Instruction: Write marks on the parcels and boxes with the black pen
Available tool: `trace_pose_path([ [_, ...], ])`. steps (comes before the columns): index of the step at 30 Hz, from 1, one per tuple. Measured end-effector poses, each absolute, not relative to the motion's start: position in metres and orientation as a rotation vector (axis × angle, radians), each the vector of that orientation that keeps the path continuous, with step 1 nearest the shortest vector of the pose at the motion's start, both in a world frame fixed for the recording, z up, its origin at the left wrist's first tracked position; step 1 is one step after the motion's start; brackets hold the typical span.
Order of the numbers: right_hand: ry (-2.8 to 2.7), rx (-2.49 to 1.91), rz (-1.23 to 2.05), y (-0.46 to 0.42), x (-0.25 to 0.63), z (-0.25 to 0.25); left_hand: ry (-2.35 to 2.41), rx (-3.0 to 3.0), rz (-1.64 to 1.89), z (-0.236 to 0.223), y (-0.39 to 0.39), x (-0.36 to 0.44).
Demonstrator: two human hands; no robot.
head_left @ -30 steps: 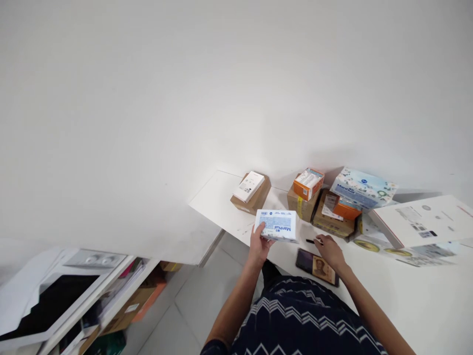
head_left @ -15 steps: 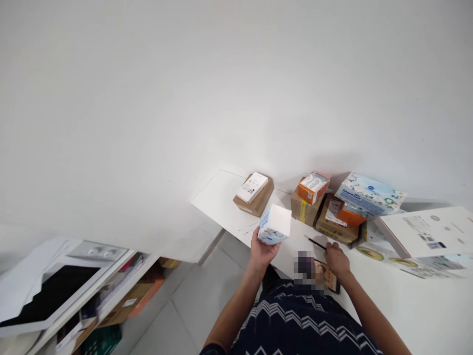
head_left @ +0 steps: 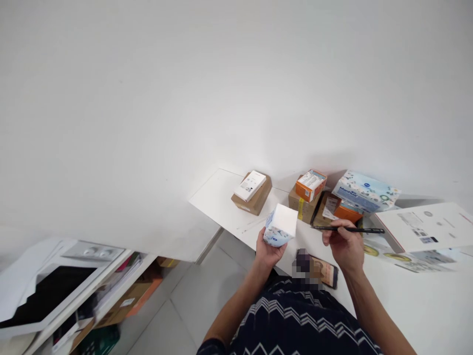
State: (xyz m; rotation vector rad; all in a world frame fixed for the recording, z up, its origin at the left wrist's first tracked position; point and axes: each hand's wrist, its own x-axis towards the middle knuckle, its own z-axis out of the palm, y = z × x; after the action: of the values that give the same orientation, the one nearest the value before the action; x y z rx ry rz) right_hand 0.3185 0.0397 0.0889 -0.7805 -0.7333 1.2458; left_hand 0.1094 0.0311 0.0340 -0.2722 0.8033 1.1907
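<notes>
My left hand (head_left: 269, 250) is wrapped round a small light-blue patterned box (head_left: 281, 223) with a plain white end facing up. It holds the box above the front part of the white table (head_left: 221, 204). In my right hand (head_left: 344, 242) a slim black pen (head_left: 364, 230) is pinched between thumb and fingers, lying almost level with its tip pointing left toward the box. Below the pen, close to my body, a phone (head_left: 328, 272) with a lit screen lies on the table, partly covered by a blurred patch.
Along the wall stand a white box (head_left: 250, 185) on a brown carton (head_left: 257, 201), an orange box (head_left: 311, 185) on another carton, a blue Manhua box (head_left: 365, 191) and a large white box (head_left: 424, 227). At left, a shelf (head_left: 125, 281) holds cartons.
My right hand has lifted the pen from the table and now holds it raised. My left hand, with the blue box, has shifted slightly to the right.
</notes>
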Motion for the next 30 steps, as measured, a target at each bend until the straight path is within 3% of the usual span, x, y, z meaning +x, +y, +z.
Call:
trace_pose_path([
  [5, -0.937, -0.801, 1.271, 0.037, 0.295, 0.112, 0.804, -0.292, 1.15, 0.042, 0.023, 0.121],
  [30, -1.456, -1.083, 0.942, 0.028, 0.27, 0.094, 0.727, -0.198, 1.12, 0.037, 0.018, 0.121],
])
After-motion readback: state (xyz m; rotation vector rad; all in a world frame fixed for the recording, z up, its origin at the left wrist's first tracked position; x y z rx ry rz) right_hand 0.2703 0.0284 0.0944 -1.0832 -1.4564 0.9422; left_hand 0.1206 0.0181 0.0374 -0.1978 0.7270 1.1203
